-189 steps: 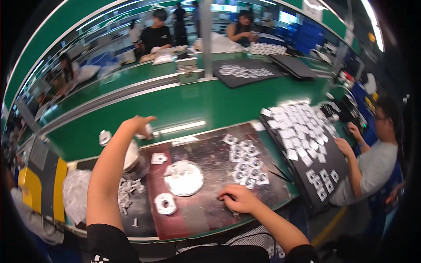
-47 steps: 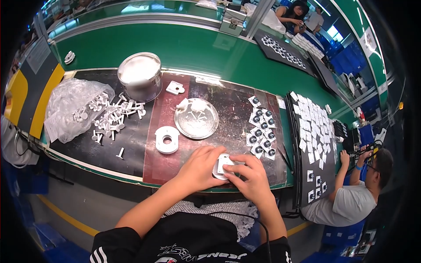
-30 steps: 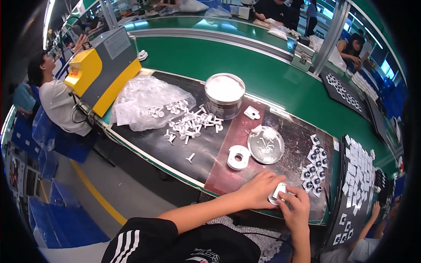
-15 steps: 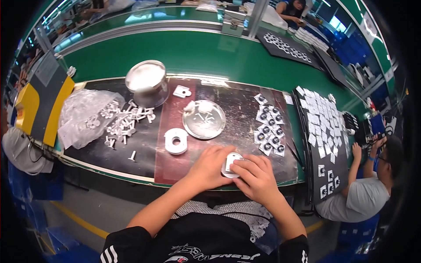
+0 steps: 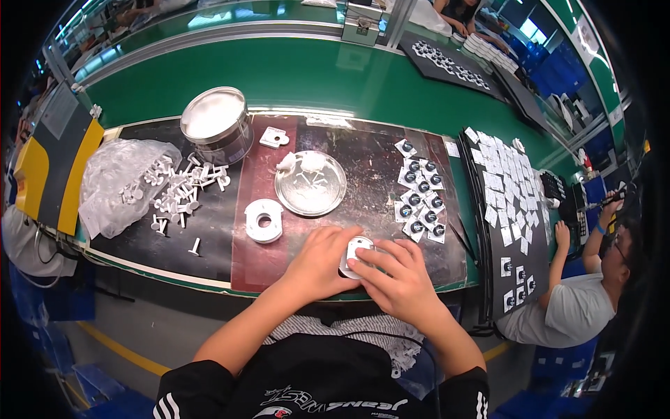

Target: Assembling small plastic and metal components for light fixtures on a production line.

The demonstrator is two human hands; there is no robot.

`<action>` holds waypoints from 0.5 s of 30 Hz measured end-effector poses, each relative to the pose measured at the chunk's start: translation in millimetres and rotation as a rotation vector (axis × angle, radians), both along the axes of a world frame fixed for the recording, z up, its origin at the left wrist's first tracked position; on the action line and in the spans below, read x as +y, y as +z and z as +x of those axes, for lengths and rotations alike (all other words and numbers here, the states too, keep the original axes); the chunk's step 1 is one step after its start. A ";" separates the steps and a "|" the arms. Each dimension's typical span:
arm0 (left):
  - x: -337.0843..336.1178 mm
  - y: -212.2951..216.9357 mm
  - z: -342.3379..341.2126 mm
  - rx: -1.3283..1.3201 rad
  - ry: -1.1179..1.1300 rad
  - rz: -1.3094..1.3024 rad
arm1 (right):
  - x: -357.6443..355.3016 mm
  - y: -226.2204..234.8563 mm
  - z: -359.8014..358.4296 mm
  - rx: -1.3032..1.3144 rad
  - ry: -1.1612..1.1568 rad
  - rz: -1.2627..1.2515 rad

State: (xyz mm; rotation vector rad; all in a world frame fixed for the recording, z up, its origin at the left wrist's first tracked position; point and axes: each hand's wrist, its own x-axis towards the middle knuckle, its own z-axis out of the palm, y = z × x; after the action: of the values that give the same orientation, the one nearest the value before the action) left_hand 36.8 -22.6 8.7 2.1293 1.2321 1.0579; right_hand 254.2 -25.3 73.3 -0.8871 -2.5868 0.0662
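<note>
you have both hands together at the lower middle of the frame, close to the near edge of the dark worktop, with a small white housing held between them. your left hand curls round the left side of the housing, its grip narrow and closed on it. your right hand comes in from the other side, fingers bent over the top and right edge, its grip also narrow on the same piece. the housing's pale top face shows between your fingers; its underside is hidden.

just up and left of your hands lies a white ring-shaped part, near a round shallow dish that carries small white pieces. a flat white part sits above the dish, beside a metal tin. at the left of the frame, white pins are heaped against a clear plastic bag, and a single pin lies apart below them. right of centre you have a cluster of white squares with dark round centres.
</note>
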 end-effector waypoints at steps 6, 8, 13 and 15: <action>1.5 6.8 1.6 -0.018 -0.013 -0.039 | -2.4 5.4 12.9 0.042 -0.043 -0.083; 3.2 4.4 1.8 0.007 0.004 -0.025 | -2.4 4.3 11.5 0.037 -0.035 -0.073; 0.2 11.5 0.2 0.033 0.011 -0.047 | 30.5 8.6 30.0 0.216 -0.246 0.017; -0.2 12.3 1.3 0.045 0.017 -0.036 | 51.2 11.6 36.7 0.132 -0.421 0.086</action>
State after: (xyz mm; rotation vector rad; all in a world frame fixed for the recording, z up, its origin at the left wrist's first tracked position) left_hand 38.1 -22.9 21.0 2.1294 1.2827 0.9924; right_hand 290.9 25.9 84.9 -1.3241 -2.2153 -0.1013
